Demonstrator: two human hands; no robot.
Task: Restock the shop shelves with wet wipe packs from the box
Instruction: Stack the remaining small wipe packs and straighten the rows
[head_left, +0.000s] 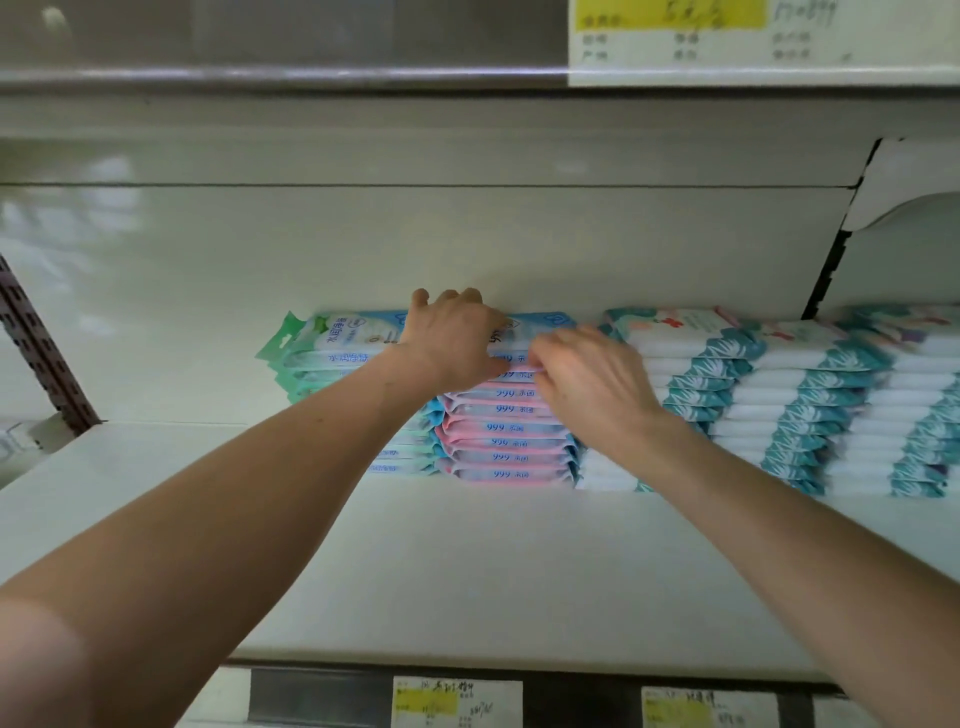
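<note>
A stack of pink wet wipe packs (511, 441) printed "999" stands at the back of a white shelf (467, 561). My left hand (452, 340) lies over the top of this stack, its fingers curled over the far edge of the top pack (540, 325). My right hand (592, 379) pinches the near edge of an upper pack in the same stack. A stack of green-and-blue packs (332, 358) sits just left of it. The box is out of view.
Rows of white-and-teal packs (779, 405) fill the shelf to the right. An upper shelf edge with a yellow price label (670, 36) hangs overhead. Price tags (457, 701) line the front rail. A slotted upright (36, 348) stands at the left.
</note>
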